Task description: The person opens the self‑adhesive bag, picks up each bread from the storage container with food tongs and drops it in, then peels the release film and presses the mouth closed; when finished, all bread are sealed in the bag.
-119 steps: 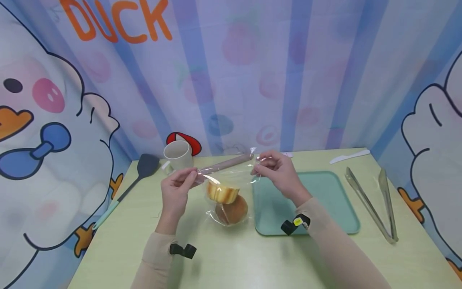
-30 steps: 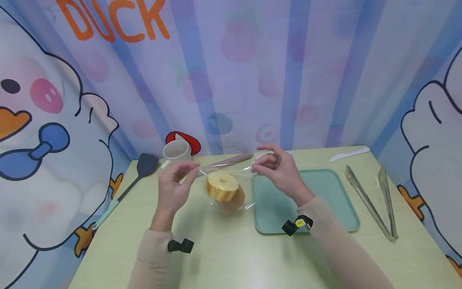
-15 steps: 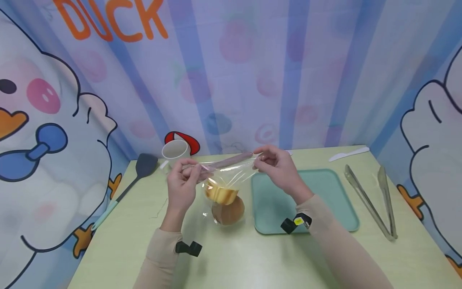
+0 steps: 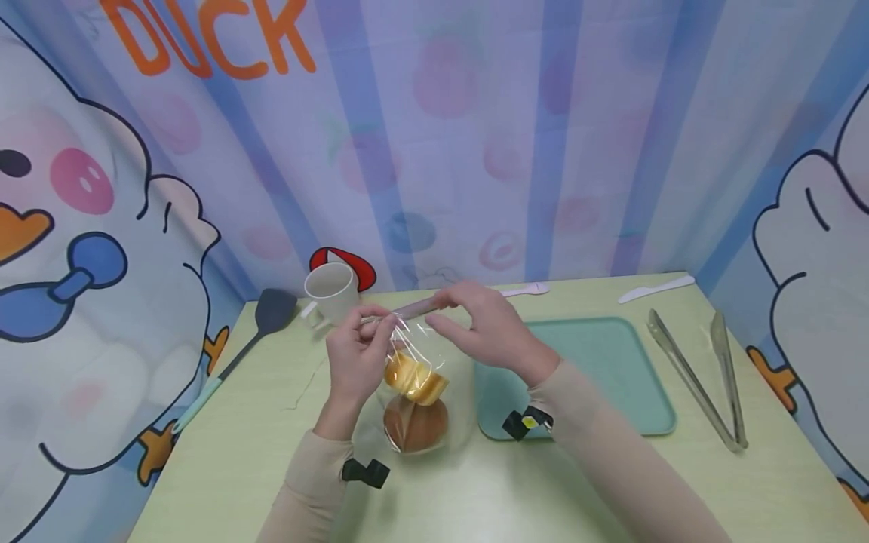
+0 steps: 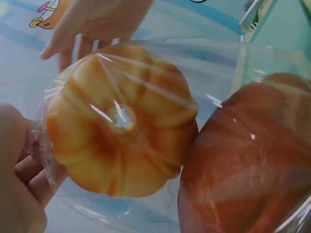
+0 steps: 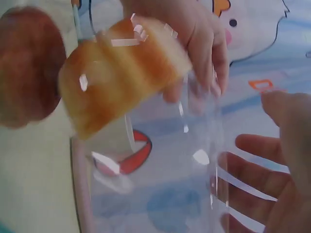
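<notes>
Near the middle of the head view hangs a clear plastic bag [image 4: 424, 343] with two breads in it. A yellow fluted ring cake [image 4: 416, 379] is upper, tilted. Below it sits a round brown bun [image 4: 416, 426]. My left hand [image 4: 357, 358] pinches the bag's top left corner between thumb and fingers; the left wrist view shows the film bunched there. My right hand [image 4: 485, 332] is beside the bag's top right edge, thumb and fingers apart. In the right wrist view the right fingers [image 6: 257, 170] are spread close to the film; whether they touch it I cannot tell.
Behind the hands lie a mauve stick [image 4: 416, 308] and a pale fork [image 4: 526, 289]. A white mug [image 4: 333, 290] and a dark turner [image 4: 274, 311] stand left. Right are a green tray [image 4: 597, 377], metal tongs [image 4: 702, 392] and a white plastic knife [image 4: 655, 289].
My right hand has left the bag's right corner and moved left toward my left hand, its fingers opening. The stretched bag top has slackened and narrowed. The breads hang slightly lower.
</notes>
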The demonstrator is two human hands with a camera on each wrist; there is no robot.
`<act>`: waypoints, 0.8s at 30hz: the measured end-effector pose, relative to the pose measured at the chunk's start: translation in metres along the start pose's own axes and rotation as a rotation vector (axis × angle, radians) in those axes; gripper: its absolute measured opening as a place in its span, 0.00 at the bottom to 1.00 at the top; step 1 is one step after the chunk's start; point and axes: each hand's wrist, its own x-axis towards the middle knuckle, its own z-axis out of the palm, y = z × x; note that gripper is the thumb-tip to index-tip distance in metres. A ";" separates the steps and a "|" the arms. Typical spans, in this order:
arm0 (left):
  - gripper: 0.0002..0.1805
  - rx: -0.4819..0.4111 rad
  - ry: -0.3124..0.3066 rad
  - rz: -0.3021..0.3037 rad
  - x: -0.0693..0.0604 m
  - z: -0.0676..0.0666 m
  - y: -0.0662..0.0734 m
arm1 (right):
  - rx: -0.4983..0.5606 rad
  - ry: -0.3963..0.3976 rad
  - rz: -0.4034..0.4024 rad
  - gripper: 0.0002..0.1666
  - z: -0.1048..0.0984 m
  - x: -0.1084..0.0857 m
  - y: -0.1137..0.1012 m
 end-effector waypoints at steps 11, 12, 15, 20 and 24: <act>0.04 0.076 -0.024 0.127 -0.003 0.004 -0.001 | -0.101 -0.180 0.023 0.09 0.021 0.007 -0.007; 0.04 0.058 -0.024 0.092 -0.004 0.002 0.000 | -0.110 -0.185 0.043 0.08 0.019 0.006 -0.006; 0.03 -0.012 -0.018 -0.006 -0.004 -0.002 0.002 | -0.105 -0.192 0.092 0.10 0.014 0.005 -0.001; 0.05 -0.063 0.018 -0.054 -0.002 -0.006 0.003 | -0.037 -0.191 0.117 0.08 0.004 0.002 0.004; 0.05 -0.052 0.028 -0.095 0.000 -0.010 0.002 | 0.033 -0.175 0.120 0.04 -0.004 -0.002 0.010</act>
